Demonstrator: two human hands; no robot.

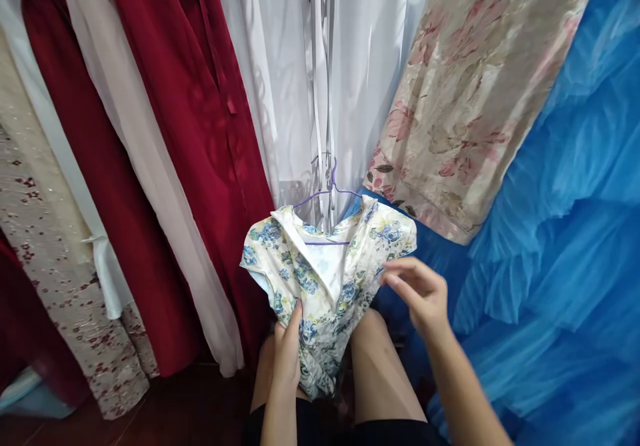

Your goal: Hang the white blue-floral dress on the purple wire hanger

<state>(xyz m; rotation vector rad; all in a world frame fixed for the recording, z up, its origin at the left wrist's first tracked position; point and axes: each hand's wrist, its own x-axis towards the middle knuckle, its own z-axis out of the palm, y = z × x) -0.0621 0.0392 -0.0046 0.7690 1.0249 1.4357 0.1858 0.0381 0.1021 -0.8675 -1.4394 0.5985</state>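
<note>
A white garment with blue flowers and yellow-green leaves (307, 283) hangs in front of me, with a V-shaped neckline and short cap sleeves. It is on a thin purple hanger (334, 183), whose hook points up toward some white ribbons. My left hand (287, 353) is closed on the garment's lower left side, thumb on top of the cloth. Beside the right armhole, my right hand (423, 293) has its fingers bent and slightly apart, with nothing visible in them. Its blurred fingertips are close to the fabric; I cannot tell whether they touch it.
Long hanging clothes surround me: dark red dresses (175, 99) and a pale pink one (150, 173) at left, white cloth (285, 86) behind, a beige floral garment (460, 99) and blue tulle (565, 246) at right. My bare knees (385, 373) are below. A light-blue container (30, 393) stands lower left.
</note>
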